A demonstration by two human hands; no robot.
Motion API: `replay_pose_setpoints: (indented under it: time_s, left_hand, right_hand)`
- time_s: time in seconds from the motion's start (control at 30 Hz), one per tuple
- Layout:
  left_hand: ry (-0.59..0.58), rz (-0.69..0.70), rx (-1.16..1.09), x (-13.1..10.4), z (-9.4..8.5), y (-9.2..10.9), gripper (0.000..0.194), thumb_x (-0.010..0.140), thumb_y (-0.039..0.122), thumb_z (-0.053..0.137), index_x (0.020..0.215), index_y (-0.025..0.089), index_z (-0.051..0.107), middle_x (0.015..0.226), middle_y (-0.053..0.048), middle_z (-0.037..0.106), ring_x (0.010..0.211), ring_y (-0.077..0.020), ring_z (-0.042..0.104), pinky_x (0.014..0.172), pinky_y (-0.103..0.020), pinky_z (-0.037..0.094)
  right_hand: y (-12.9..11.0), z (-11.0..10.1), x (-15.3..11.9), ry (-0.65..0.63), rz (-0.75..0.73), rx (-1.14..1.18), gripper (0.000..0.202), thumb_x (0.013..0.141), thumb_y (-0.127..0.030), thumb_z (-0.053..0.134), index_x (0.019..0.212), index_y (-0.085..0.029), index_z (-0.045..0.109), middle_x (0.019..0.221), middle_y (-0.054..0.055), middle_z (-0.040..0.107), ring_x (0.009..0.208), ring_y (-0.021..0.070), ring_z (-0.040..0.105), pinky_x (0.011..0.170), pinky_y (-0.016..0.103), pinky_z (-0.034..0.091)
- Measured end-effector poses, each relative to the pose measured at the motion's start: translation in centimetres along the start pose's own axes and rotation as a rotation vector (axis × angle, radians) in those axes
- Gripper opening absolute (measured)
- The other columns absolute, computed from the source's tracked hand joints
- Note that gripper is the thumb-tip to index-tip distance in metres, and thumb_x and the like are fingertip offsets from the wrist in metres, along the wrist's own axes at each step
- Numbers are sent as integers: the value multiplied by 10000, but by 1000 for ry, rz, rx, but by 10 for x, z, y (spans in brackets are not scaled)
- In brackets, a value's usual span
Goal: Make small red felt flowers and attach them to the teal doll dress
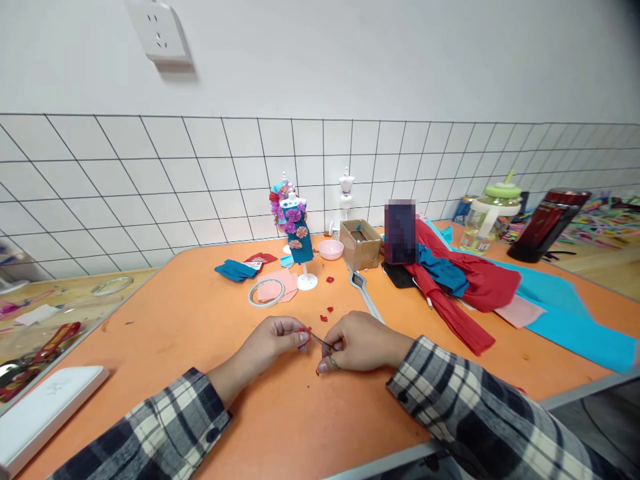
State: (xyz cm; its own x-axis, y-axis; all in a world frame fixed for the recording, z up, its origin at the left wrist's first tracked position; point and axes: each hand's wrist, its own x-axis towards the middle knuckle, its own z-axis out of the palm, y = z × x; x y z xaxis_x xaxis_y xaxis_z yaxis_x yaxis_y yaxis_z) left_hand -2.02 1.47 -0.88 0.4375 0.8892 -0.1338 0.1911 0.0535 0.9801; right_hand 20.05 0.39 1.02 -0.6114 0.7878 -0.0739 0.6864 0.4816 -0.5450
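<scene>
The small red piece [304, 330] is near the lower centre of the frame, pinched between the thumb and fingertips of the left hand [276, 341]. The right hand [357, 341] has its fingers curled round the handles of the scissors [320, 340], whose blades reach to the red piece. Whether the blades are apart or together is too small to tell.

Trimming of this piece looks under way rather than finished, since blades and piece meet between the 2 hands. Some cutting seems done: at least 3 red scraps [324, 319] lie on the orange counter [190, 333], just above the hands in the frame. The outline of the held piece is too small to judge how much trimming is left.

At the centre, the front dress form [299, 233] wears blue material with purple and pinkish flowers; no red flower can be made out on its visible side. Behind it, a second form [275, 200] carries a fuller, many-coloured cover with some red, so that decoration seems well advanced. A third form [346, 190], right of these, has a bare white body.

Plenty of uncut-looking stock remains: long red material [463, 323] and light blue sheets [575, 330] at the right, and pink sheets [288, 280] beside the tape roll [253, 298] left of centre.
</scene>
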Motion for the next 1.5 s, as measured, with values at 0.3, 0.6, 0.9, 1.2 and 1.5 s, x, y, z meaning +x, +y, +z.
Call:
replay_pose_setpoints:
  time_s: [0.3,0.6,0.9,1.2,1.5]
  left_hand:
    - [29,18,11,-1,0,1,210,708,379,740,679,175,695,648,-4,677,652,-154,575,706,-278,425]
    - [177,-31,-138,2,4,-2,299,705,418,767,890,183,751,975,-72,770,989,-238,660,919,-339,460]
    - [183,1,-178,3,1,-4,427,769,429,726,1118,183,701,1123,-104,734,1100,-254,640,961,-363,458]
    - [186,-1,-250,3,2,-3,382,668,344,813,998,167,737,1053,-102,755,1015,-249,675,953,-372,469]
    - [112,42,-101,2,3,1,341,667,330,796,965,168,753,1004,-83,753,927,-232,656,910,-361,466]
  right_hand:
    - [5,-1,3,86,34,28,241,747,-474,714,815,-245,748,654,-23,648,610,122,531,527,242,275]
    - [32,-4,10,261,188,-68,437,631,-562,782,839,-216,616,793,-6,640,692,154,553,570,254,308]
    - [44,1,17,234,349,12,462,618,-489,804,960,-232,628,760,-4,609,680,167,565,540,246,331]
    - [42,-2,16,244,353,306,339,738,-385,724,983,-192,591,618,-39,599,520,109,526,495,216,330]
    - [8,3,40,591,-305,75,145,821,-226,643,938,-210,726,943,28,729,912,184,578,851,309,398]
